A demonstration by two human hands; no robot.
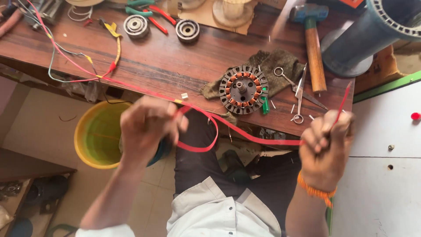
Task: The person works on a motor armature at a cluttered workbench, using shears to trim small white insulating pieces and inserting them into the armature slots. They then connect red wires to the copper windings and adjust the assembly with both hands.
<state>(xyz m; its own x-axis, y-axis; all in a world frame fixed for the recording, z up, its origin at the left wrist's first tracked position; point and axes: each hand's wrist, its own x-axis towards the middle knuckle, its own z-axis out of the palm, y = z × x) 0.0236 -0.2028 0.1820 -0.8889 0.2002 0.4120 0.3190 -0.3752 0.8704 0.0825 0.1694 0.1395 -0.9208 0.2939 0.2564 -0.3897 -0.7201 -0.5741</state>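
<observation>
Wooden workbench (175, 61), tiled floor (153, 184), yellow bucket (94, 136)

Left hand (149, 127) and right hand (326, 142) raised apart, fingers (318, 138) pinched closed.

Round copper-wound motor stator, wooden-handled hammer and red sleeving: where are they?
Round copper-wound motor stator (243, 89), head view, central hub.
Wooden-handled hammer (315, 55), head view, mid-handle.
Red sleeving (263, 139), head view, stretch between hands.
</observation>
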